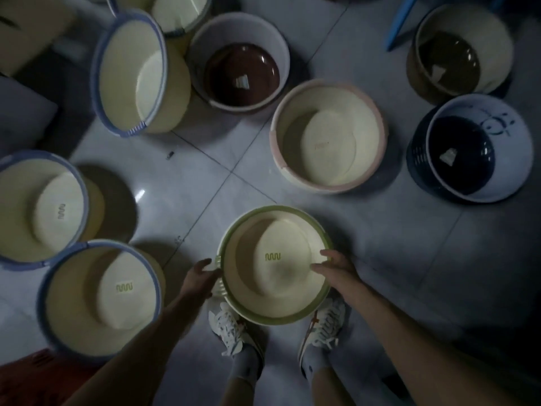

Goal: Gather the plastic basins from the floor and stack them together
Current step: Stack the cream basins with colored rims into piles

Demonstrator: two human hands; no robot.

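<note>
A cream basin with a green rim (275, 265) is held above my feet. My left hand (199, 276) grips its left rim at the ribbed handle. My right hand (336, 268) holds the right rim, fingers curled over the edge into the basin. Several other basins stand on the floor: a pink-rimmed cream one (329, 136) ahead, blue-rimmed cream ones at the left (35, 206), lower left (99, 294) and upper left (128, 74), a brown-bottomed one (240, 60), a dark blue one (471, 150) and an olive-bottomed one (459, 51) at the right.
The grey tiled floor (205, 183) is dim, with open tiles between the basins in the middle. My white sneakers (231, 326) stand under the held basin. A blue stool leg (401, 22) rises at the upper right. Another basin (175, 10) is at the top edge.
</note>
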